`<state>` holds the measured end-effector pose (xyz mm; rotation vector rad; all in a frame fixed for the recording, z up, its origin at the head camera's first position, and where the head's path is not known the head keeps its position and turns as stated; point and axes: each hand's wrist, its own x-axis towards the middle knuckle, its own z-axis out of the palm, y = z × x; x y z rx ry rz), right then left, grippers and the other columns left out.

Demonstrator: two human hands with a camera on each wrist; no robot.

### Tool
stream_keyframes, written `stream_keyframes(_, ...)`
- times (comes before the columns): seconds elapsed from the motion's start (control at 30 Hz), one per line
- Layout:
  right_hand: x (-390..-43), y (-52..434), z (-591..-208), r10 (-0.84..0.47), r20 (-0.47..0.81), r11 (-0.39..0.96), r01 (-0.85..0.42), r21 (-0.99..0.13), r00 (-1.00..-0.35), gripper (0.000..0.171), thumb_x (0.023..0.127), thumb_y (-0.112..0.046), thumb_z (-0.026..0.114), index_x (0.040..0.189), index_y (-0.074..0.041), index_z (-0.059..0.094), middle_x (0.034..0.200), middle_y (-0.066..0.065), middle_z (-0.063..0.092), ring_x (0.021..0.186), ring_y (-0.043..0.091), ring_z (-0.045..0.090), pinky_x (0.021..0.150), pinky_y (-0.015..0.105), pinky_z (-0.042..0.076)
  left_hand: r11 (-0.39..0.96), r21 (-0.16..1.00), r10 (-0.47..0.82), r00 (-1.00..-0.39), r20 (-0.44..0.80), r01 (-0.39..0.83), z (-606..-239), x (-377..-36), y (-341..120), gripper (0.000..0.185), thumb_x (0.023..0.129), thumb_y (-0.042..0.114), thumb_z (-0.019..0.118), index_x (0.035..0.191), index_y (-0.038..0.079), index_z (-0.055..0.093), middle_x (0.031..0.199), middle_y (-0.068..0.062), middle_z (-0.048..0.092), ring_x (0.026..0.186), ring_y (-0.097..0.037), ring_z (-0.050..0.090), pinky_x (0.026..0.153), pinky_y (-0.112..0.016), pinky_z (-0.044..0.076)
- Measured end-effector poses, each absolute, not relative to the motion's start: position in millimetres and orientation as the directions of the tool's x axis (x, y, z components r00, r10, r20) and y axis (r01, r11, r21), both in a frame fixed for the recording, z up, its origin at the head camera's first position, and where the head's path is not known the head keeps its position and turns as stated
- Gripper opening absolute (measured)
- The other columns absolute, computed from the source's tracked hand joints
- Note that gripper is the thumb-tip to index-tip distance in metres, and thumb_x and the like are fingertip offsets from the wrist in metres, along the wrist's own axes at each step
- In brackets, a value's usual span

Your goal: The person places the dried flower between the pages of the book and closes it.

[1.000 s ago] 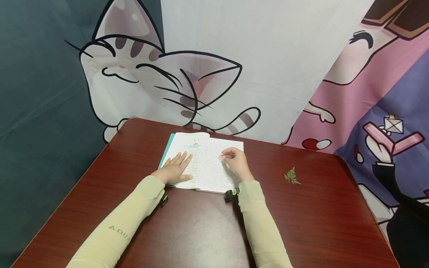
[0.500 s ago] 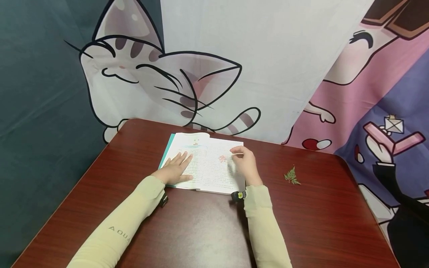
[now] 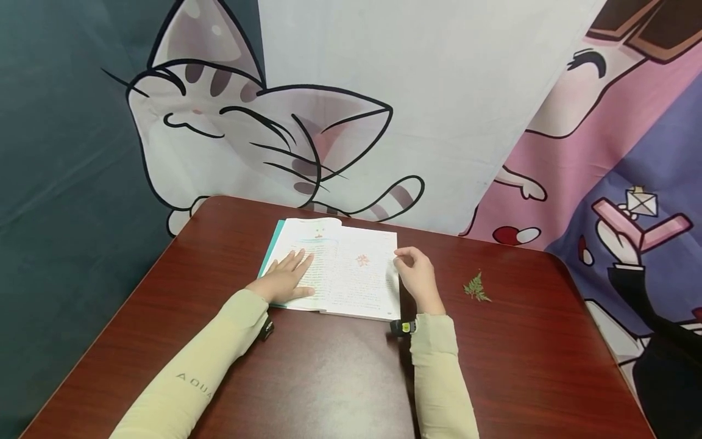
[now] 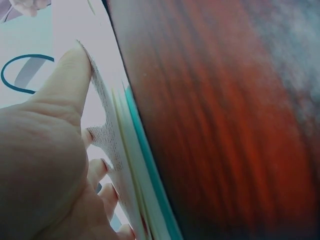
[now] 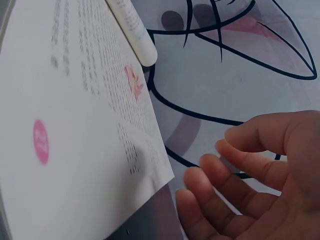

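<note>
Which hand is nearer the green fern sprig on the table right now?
Right. The right hand hovers at the open book's right edge, a short gap from the fern sprig. The left hand lies flat on the book's left page, farther away.

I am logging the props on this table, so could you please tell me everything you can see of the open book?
The open book lies flat on the dark red wooden table, near its far edge. Its white paper pages carry printed text, and a teal cover edge shows along the left side. A small pink flower-like piece rests on the right page. The left hand lies flat on the left page, fingers straight. The right hand sits at the right page's edge, fingers loosely curled, holding nothing.
</note>
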<state>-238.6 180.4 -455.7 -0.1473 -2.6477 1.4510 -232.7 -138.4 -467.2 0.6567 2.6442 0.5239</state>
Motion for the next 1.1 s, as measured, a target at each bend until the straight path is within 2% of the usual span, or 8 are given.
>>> stream_keyframes(0.17, -238.1, 185.0, -460.5, 0.142, -0.033, 0.568, 0.109, -0.816, -0.989, 0.032, 0.098, -0.014, 0.060, 0.126, 0.001, 0.065, 0.116, 0.020, 0.066, 0.109, 0.032, 0.060, 0.094, 0.048, 0.049, 0.809, 0.455, 0.515, -0.823, -0.240, 0.373, -475.1, -234.3, -140.6, 0.091, 0.101, 0.057, 0.051, 0.162, 0.003, 0.011, 0.168, -0.024, 0.003, 0.154, -0.044, -0.001, 0.118, -0.067, 0.003)
stream_keyframes(0.47, -238.9, 186.5, -466.4, 0.092, -0.143, 0.624, 0.169, -0.763, -0.985, 0.049, 0.099, -0.016, 0.058, 0.143, 0.005, 0.051, 0.126, 0.022, 0.061, 0.112, 0.031, 0.056, 0.097, 0.048, 0.047, 0.822, 0.431, 0.504, -0.827, -0.248, 0.372, -477.4, -235.8, -141.1, 0.090, 0.101, 0.055, 0.052, 0.163, 0.004, 0.010, 0.168, -0.023, 0.001, 0.154, -0.044, -0.002, 0.119, -0.066, 0.002)
stream_keyframes(0.6, -240.1, 186.0, -469.2, 0.083, -0.161, 0.648, 0.177, -0.741, -0.983, 0.051, 0.098, -0.016, 0.058, 0.144, 0.006, 0.050, 0.127, 0.023, 0.061, 0.111, 0.031, 0.056, 0.095, 0.048, 0.047, 0.834, 0.401, 0.497, -0.831, -0.249, 0.378, -485.9, -239.8, -142.5, 0.090, 0.102, 0.054, 0.052, 0.164, 0.007, 0.006, 0.169, -0.020, -0.001, 0.154, -0.041, -0.004, 0.119, -0.065, 0.003)
stream_keyframes(0.83, -241.2, 185.6, -470.5, 0.066, -0.177, 0.671, 0.175, -0.720, -0.982, 0.051, 0.099, -0.017, 0.059, 0.145, 0.005, 0.050, 0.134, 0.026, 0.058, 0.122, 0.037, 0.056, 0.101, 0.052, 0.047, 0.830, 0.417, 0.498, -0.830, -0.252, 0.371, -487.0, -242.5, -142.3, 0.089, 0.102, 0.049, 0.055, 0.163, 0.005, 0.007, 0.168, -0.022, 0.000, 0.154, -0.043, -0.003, 0.118, -0.067, 0.003)
stream_keyframes(1.1, -240.9, 189.0, -466.0, 0.050, -0.134, 0.666, 0.133, -0.734, -0.990, 0.049, 0.098, -0.015, 0.060, 0.142, 0.005, 0.053, 0.132, 0.025, 0.060, 0.121, 0.037, 0.057, 0.101, 0.052, 0.047, 0.838, 0.403, 0.492, -0.827, -0.270, 0.367, -477.3, -238.7, -139.9, 0.088, 0.103, 0.049, 0.053, 0.163, 0.004, 0.007, 0.168, -0.023, 0.000, 0.154, -0.044, -0.003, 0.119, -0.067, 0.003)
